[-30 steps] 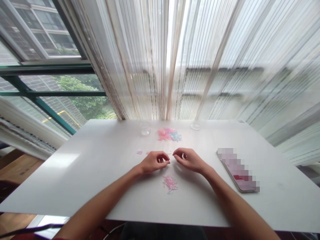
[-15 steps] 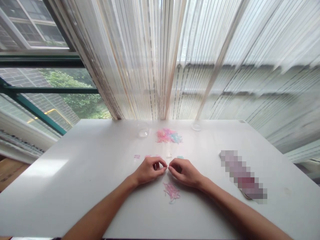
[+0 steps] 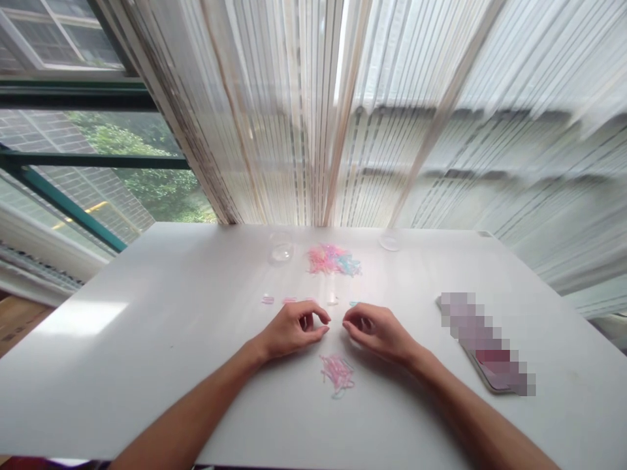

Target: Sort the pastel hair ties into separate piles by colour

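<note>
the near pile of small loops (image 3: 337,375) lay on the white table (image 3: 147,378), between your forearms and just your side of your hands. its loops were thin and mostly pink, with a few pale or bluish ones. they pointed every which way; the heap itself ran longest away from you, leaning slightly. the far pile (image 3: 333,260), pink, orange, lilac and blue, stretched left to right. between the piles, a row of loops (image 3: 268,300) ran crosswise, the leftmost with its long axis sideways too.

your left hand (image 3: 294,331) was curled, a small gap between thumb and forefinger, with nothing visible in it. your right hand (image 3: 379,331) was curled too, thumb and forefinger close together; you couldn't tell whether they pinched anything. it partly covered the row's blue end.

half a second earlier your fingertips had met; now they stood apart, with bare table showing between them.
</note>
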`<act>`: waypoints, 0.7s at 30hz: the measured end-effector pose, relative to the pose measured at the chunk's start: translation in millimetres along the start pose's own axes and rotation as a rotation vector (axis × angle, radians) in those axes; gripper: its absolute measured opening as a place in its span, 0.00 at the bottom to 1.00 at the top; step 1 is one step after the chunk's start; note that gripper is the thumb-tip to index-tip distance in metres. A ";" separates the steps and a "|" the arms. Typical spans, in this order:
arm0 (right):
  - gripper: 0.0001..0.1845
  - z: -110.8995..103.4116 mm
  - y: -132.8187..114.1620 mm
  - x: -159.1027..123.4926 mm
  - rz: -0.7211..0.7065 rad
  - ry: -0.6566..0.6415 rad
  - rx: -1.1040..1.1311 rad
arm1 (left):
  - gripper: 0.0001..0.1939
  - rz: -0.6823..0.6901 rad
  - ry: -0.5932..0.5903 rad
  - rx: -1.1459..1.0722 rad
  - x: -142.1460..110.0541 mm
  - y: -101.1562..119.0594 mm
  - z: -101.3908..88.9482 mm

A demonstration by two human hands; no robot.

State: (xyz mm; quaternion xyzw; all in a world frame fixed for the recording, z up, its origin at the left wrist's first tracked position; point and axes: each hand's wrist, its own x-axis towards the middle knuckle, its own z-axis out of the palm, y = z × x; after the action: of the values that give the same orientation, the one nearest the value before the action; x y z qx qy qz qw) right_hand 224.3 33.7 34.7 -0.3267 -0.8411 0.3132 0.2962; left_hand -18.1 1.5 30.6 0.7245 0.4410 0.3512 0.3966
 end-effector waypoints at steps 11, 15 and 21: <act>0.07 -32.8 31.5 -1.1 0.115 0.057 -0.066 | 0.04 -0.031 -0.018 0.016 0.2 -2.0 0.0; 0.08 -30.8 31.7 -1.2 0.124 0.036 -0.058 | 0.04 -0.040 -0.026 0.029 -0.1 -2.1 -0.6; 0.08 -30.3 30.9 -1.1 0.139 0.026 -0.062 | 0.04 -0.054 -0.045 0.028 0.1 -1.2 -1.2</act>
State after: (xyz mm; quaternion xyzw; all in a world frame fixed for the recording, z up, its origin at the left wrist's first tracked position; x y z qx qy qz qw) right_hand 257.5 61.2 31.2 -0.3975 -0.8217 0.3025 0.2745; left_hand -19.5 2.3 30.0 0.7257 0.4561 0.3178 0.4054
